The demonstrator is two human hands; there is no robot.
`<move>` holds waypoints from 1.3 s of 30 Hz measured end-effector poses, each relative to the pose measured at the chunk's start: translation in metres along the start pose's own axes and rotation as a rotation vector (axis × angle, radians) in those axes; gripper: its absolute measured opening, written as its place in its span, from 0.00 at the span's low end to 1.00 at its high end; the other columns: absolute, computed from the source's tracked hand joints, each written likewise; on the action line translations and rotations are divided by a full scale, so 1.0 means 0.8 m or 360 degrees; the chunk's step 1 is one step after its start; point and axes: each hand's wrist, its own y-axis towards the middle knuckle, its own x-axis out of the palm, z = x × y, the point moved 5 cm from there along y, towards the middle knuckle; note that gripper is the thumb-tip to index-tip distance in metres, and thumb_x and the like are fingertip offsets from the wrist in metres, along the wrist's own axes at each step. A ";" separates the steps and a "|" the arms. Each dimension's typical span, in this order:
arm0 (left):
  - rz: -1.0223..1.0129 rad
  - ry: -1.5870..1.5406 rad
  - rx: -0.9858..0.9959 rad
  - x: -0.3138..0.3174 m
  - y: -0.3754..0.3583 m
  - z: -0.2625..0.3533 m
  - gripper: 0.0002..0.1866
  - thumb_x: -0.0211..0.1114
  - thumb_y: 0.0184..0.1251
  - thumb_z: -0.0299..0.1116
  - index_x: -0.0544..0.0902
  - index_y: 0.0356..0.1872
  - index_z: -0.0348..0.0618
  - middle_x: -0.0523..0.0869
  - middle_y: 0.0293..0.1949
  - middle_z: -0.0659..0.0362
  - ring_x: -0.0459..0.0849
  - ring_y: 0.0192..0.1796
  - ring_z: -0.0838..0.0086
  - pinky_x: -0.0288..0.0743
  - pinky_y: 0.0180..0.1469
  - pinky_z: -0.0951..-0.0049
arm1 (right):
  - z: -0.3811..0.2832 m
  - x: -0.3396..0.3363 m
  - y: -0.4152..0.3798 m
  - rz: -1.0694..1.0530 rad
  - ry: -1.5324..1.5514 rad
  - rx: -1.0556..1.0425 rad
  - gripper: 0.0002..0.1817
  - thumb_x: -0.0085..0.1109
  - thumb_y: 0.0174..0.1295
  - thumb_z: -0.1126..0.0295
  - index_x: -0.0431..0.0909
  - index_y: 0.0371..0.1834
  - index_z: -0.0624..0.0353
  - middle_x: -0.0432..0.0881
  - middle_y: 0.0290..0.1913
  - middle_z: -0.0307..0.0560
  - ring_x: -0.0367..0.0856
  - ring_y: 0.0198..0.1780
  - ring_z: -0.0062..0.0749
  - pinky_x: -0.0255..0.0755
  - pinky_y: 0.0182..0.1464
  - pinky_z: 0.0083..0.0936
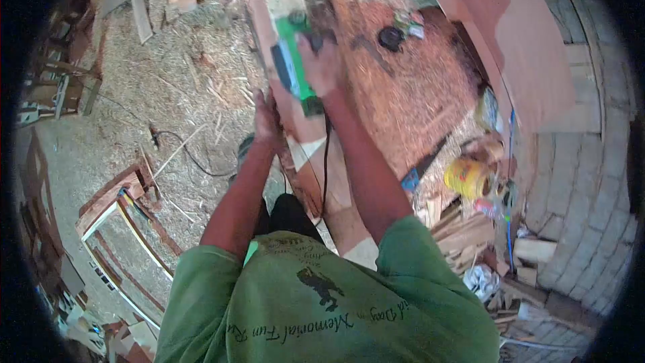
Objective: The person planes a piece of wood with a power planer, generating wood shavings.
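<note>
My right hand (321, 64) is closed around the top of a green power tool (293, 60), which looks like a planer. The tool rests on a long wooden board (295, 128) and is blurred. A dark cord hangs from its near end toward my body. Against the board's left edge is my left hand (266, 117), nearer to me than the tool. Its fingers point forward, the thumb side by the wood; whether it grips the edge is unclear.
Shavings cover the floor (181, 67). A wooden frame (111, 212) lies at the lower left. On the right are a yellow container (467, 177), wood offcuts (463, 238) and a large curved sheet (531, 40). A black round object (390, 38) sits beyond the bench.
</note>
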 end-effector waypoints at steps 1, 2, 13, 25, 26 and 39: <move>0.0001 0.0080 0.0103 -0.008 0.011 -0.003 0.44 0.36 0.79 0.71 0.59 0.83 0.49 0.68 0.79 0.54 0.67 0.78 0.55 0.62 0.77 0.58 | 0.010 -0.030 -0.057 -0.0081 0.0140 0.0019 0.31 0.61 0.69 0.44 0.83 0.51 0.67 0.85 0.48 0.73 0.84 0.50 0.70 0.77 0.52 0.56; 0.0056 0.0048 0.0112 -0.018 0.034 -0.017 0.44 0.36 0.80 0.70 0.60 0.82 0.47 0.70 0.77 0.52 0.70 0.76 0.54 0.64 0.76 0.58 | 0.057 -0.038 -0.112 -0.0045 0.0054 0.0213 0.29 0.63 0.68 0.46 0.83 0.55 0.63 0.86 0.49 0.69 0.85 0.51 0.66 0.78 0.54 0.53; 0.0864 0.1726 0.0839 0.007 -0.010 -0.029 0.39 0.38 0.80 0.67 0.78 0.71 0.48 0.86 0.58 0.39 0.83 0.61 0.40 0.74 0.62 0.50 | 0.192 -0.226 -0.552 -0.0003 -0.0195 0.0599 0.27 0.68 0.67 0.53 0.79 0.54 0.69 0.86 0.34 0.62 0.87 0.37 0.59 0.79 0.43 0.47; 0.1005 0.1844 0.0832 0.006 -0.007 -0.021 0.39 0.36 0.81 0.65 0.78 0.69 0.41 0.84 0.57 0.33 0.80 0.61 0.34 0.73 0.63 0.45 | 0.161 -0.163 -0.381 0.0084 0.0045 0.0592 0.26 0.65 0.69 0.50 0.79 0.51 0.66 0.85 0.38 0.64 0.86 0.40 0.61 0.77 0.44 0.47; 0.1028 0.1846 0.0811 0.019 -0.015 -0.018 0.39 0.36 0.81 0.65 0.78 0.69 0.41 0.84 0.56 0.32 0.80 0.61 0.33 0.73 0.62 0.44 | 0.150 -0.160 -0.359 0.0056 0.0039 0.0591 0.26 0.65 0.69 0.50 0.79 0.51 0.66 0.85 0.39 0.65 0.86 0.41 0.62 0.77 0.45 0.47; 0.1064 0.1880 0.0734 0.010 -0.009 -0.013 0.36 0.39 0.82 0.62 0.78 0.69 0.42 0.85 0.52 0.31 0.82 0.57 0.33 0.74 0.58 0.42 | 0.054 -0.065 -0.017 0.0021 0.0087 0.0311 0.28 0.64 0.69 0.50 0.79 0.53 0.68 0.86 0.42 0.70 0.86 0.44 0.65 0.79 0.49 0.52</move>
